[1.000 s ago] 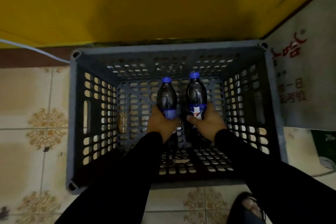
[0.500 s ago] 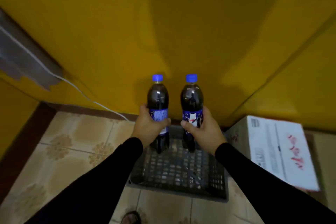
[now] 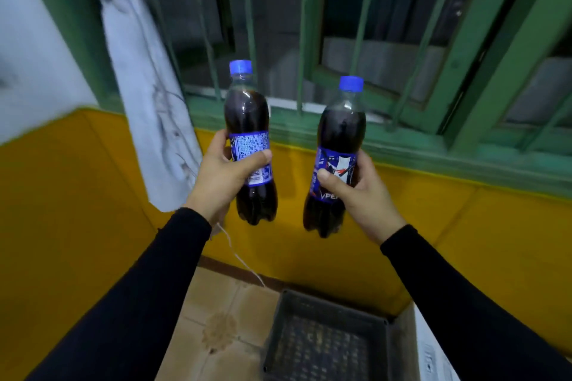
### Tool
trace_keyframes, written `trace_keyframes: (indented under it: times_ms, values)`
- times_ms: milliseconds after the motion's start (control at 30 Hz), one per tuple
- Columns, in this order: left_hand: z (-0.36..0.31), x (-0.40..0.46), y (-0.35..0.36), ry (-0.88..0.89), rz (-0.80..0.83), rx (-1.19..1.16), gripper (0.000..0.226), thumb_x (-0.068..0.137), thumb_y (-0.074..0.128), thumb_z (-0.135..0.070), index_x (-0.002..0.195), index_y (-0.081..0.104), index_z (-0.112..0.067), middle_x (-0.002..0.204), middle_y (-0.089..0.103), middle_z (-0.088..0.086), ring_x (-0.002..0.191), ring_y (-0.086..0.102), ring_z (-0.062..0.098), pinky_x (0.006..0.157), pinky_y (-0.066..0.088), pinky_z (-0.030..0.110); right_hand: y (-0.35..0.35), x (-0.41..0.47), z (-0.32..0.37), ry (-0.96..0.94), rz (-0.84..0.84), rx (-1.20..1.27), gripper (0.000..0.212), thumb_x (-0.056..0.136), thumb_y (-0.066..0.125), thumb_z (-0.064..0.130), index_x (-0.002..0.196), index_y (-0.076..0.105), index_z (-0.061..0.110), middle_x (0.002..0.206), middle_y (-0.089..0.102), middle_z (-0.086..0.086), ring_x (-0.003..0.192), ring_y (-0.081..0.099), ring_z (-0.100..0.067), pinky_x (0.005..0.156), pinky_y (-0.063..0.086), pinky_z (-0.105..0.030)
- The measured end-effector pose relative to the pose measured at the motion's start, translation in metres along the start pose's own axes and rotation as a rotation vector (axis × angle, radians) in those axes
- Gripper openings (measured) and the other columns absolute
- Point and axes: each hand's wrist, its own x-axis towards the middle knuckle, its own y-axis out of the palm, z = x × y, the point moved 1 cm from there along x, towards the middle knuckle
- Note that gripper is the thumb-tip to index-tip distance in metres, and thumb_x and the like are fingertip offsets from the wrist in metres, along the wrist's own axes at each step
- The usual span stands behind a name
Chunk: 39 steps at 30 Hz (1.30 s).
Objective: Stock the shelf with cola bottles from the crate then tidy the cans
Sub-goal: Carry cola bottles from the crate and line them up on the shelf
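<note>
My left hand (image 3: pixel 223 176) grips a cola bottle (image 3: pixel 247 120) with a blue cap and blue label, held upright in the air. My right hand (image 3: pixel 360 192) grips a second cola bottle (image 3: pixel 340 130), tilted slightly, a little lower and to the right. Both bottles are raised in front of a green barred window. The grey plastic crate (image 3: pixel 325 343) stands on the tiled floor far below, between my arms, and no bottles show inside it. No shelf or cans are in view.
A green window frame (image 3: pixel 402 133) with bars runs above the yellow wall (image 3: pixel 77 195). A pale curtain (image 3: pixel 148 102) hangs at the left. A white cord (image 3: pixel 244 266) trails down the wall. A white carton (image 3: pixel 433 359) sits right of the crate.
Both hands lifted the two bottles out of the crate and up to chest height. My view rose from the crate to the window. The bottles moved apart.
</note>
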Motion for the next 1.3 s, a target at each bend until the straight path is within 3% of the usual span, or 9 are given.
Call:
trace_keyframes:
  times_ms: [100,200,367,500,633,800,1000,1200,1300]
  values:
    - [-0.058,-0.022,-0.032,0.081,-0.051,-0.016,0.053,0.078,0.080,-0.012,0.124,0.056,-0.019,0.107,0.071,0.006,0.093,0.071,0.018,0.081,0.058,0.034,0.022,-0.011,0.049,-0.060,0.025,0.049,0.046,0.084,0.071,0.010,0.125,0.052,0.019,0.111,0.069,0.003,0.097,0.068,-0.007,0.078,0.053,-0.019]
    - [-0.097,-0.058,-0.052,0.138,-0.136,-0.022,0.046,0.080,0.077,-0.008,0.119,0.057,-0.021,0.106,0.071,0.005,0.092,0.071,0.015,0.077,0.058,0.028,0.036,-0.027,0.082,-0.106,0.094,0.076,0.045,0.084,0.071,0.008,0.124,0.053,0.015,0.108,0.069,0.001,0.091,0.068,-0.004,0.073,0.053,-0.017]
    - [-0.124,-0.143,-0.078,0.186,-0.338,0.000,0.054,0.078,0.078,-0.009,0.127,0.055,-0.016,0.110,0.071,0.006,0.096,0.071,0.018,0.078,0.057,0.030,0.058,-0.060,0.116,-0.164,0.293,0.125,0.042,0.081,0.073,0.009,0.118,0.057,0.020,0.106,0.072,0.005,0.093,0.069,-0.005,0.074,0.053,-0.017]
    - [-0.141,-0.226,-0.098,0.176,-0.521,0.077,0.054,0.078,0.079,-0.013,0.126,0.055,-0.020,0.111,0.070,0.005,0.097,0.071,0.018,0.079,0.058,0.030,0.086,-0.099,0.130,-0.174,0.484,0.149,0.048,0.070,0.078,0.027,0.114,0.058,0.027,0.108,0.072,0.007,0.099,0.069,-0.010,0.083,0.054,-0.026]
    - [-0.157,-0.309,-0.124,0.153,-0.683,0.187,0.056,0.076,0.080,-0.017,0.126,0.054,-0.021,0.111,0.069,0.001,0.097,0.070,0.014,0.077,0.057,0.026,0.129,-0.143,0.144,-0.181,0.639,0.181,0.042,0.076,0.078,0.019,0.111,0.058,0.029,0.105,0.072,0.008,0.096,0.068,-0.006,0.078,0.054,-0.021]
    - [-0.178,-0.436,-0.167,0.151,-0.938,0.253,0.056,0.076,0.081,-0.019,0.126,0.055,-0.022,0.110,0.070,0.000,0.093,0.071,0.011,0.078,0.058,0.029,0.199,-0.222,0.176,-0.223,0.835,0.239,0.037,0.078,0.077,0.011,0.108,0.060,0.027,0.096,0.072,0.011,0.085,0.067,0.001,0.071,0.050,-0.012]
    - [-0.189,-0.593,-0.215,0.129,-1.211,0.274,0.049,0.076,0.080,-0.010,0.118,0.056,-0.021,0.106,0.071,0.004,0.087,0.072,0.013,0.075,0.058,0.028,0.281,-0.332,0.210,-0.253,1.031,0.293,0.040,0.078,0.077,0.012,0.107,0.057,0.033,0.102,0.067,0.015,0.084,0.064,0.011,0.065,0.048,-0.006]
    - [-0.210,-0.743,-0.273,0.126,-1.398,0.311,0.055,0.075,0.079,-0.004,0.124,0.054,-0.013,0.110,0.069,0.004,0.084,0.070,0.005,0.066,0.055,0.018,0.367,-0.461,0.240,-0.265,1.167,0.333,0.043,0.077,0.078,0.008,0.110,0.058,0.027,0.104,0.068,0.012,0.083,0.066,0.007,0.064,0.049,-0.008]
    - [-0.219,-0.802,-0.303,0.118,-1.424,0.339,0.056,0.074,0.080,-0.004,0.122,0.055,-0.016,0.110,0.069,0.003,0.088,0.070,0.008,0.068,0.055,0.018,0.403,-0.517,0.251,-0.257,1.199,0.344,0.049,0.076,0.079,0.009,0.118,0.056,0.021,0.108,0.066,0.012,0.081,0.064,0.010,0.063,0.048,-0.006]
